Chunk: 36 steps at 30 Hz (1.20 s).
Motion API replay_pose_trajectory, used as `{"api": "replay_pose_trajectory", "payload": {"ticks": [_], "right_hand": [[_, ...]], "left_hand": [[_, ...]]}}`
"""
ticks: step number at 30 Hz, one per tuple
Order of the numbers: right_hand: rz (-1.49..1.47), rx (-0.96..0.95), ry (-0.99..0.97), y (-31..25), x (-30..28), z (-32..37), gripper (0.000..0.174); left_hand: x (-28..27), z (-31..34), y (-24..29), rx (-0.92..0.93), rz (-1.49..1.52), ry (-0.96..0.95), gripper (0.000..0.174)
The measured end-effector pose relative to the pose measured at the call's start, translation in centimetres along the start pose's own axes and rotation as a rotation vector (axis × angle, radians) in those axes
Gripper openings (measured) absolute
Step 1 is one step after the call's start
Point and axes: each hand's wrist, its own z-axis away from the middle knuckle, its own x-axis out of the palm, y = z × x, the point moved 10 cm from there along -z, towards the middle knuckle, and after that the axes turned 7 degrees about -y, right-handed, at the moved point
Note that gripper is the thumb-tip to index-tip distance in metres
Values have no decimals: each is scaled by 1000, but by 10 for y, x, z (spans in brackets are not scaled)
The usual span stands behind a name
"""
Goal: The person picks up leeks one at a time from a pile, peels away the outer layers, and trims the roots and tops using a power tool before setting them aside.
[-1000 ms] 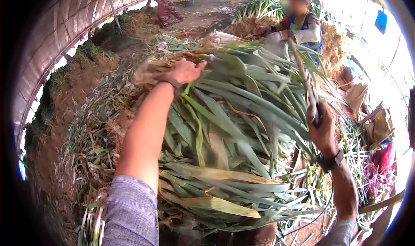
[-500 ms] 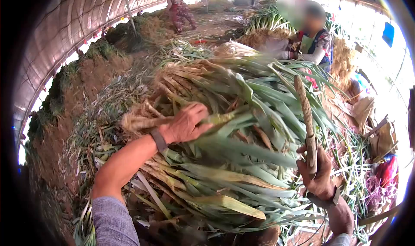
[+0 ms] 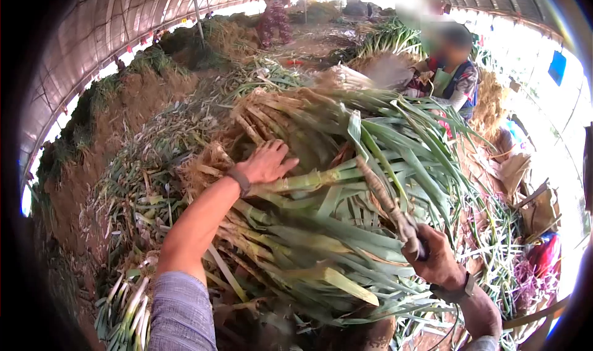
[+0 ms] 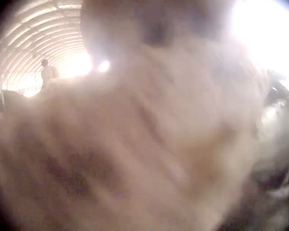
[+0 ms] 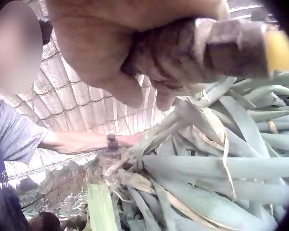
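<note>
A thick heap of leeks [image 3: 420, 159] spreads before me, with roots to the left and long green leaves to the right. Over the root-end stalks lies my left hand [image 3: 265, 161], back up, thumb apart from the fingers. One pale green stalk [image 3: 312, 180] runs right from beside that hand. My right hand [image 3: 435, 255] grips a stick-like tool [image 3: 380, 187] whose shaft looks wound with cord. Close up in the right wrist view, its dark wrapped handle [image 5: 183, 53] passes through the fingers. Blurred skin fills most of the left wrist view.
Another person [image 3: 457, 82] works at the far right of the heap; a second person [image 3: 275, 14] stands farther back. Leek scraps [image 3: 142, 178] cover the ground at left. Several small leeks [image 3: 133, 308] lie at lower left. A brown carton [image 3: 540, 209] sits at right.
My left hand came nearer with a leek from the heap, then shifted slightly up and right off that stalk. The right hand lowered and moved left, its tool tilting left over the leaves.
</note>
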Motion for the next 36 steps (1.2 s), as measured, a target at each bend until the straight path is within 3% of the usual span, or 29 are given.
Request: {"api": "replay_pose_trajectory", "payload": {"ticks": [1, 4, 6, 8, 9, 12, 14, 15, 17, 20, 21, 22, 24, 25, 30, 31, 32, 36], "right_hand": [[24, -106, 16, -12, 3, 1, 17], [77, -129, -30, -10, 16, 5, 24], [65, -25, -125, -11, 24, 2, 28], [65, -16, -110, -22, 23, 1, 20], [40, -44, -103, -30, 23, 0, 20], [10, -94, -94, -36, 27, 7, 24], [54, -74, -127, -31, 31, 13, 24], [53, -40, -140, -25, 34, 16, 25], [66, -53, -146, -34, 36, 18, 24], [101, -54, -159, -40, 41, 19, 24], [142, -82, -158, -44, 43, 17, 25], [185, -114, -161, -51, 44, 14, 26], [243, -70, -284, -55, 55, -5, 27], [270, -147, -255, -64, 56, -16, 27], [363, -298, -241, -74, 101, -69, 31], [408, -203, -295, -60, 115, -78, 32], [414, -248, -243, -49, 122, -81, 43], [395, -26, -382, 13, 154, -56, 43]], "left_hand": [[5, 13, 6, 43, -61, 34, 64], [28, 67, 35, 125, -299, 152, 75], [59, 112, 54, 147, -237, 75, 73], [115, 148, 72, 188, -488, -226, 68], [113, 155, 70, 190, -490, -228, 68], [29, 186, 71, 253, 28, 350, 52], [8, 180, 15, -29, 204, 518, 52], [15, 176, -2, -34, 205, 518, 52], [56, 162, -12, 46, -61, 291, 58], [57, 169, 14, 125, -199, 288, 61], [58, 165, 27, 35, -225, -24, 60], [59, 159, 33, 35, -214, -26, 60], [83, 156, 41, 68, -223, -237, 58], [96, 153, 36, 164, -227, -41, 54], [104, 171, 37, 178, -28, 202, 43], [99, 178, 41, 200, 29, 193, 46], [99, 186, 43, 221, 87, 183, 49], [109, 214, 47, 211, 118, 274, 51]]}}
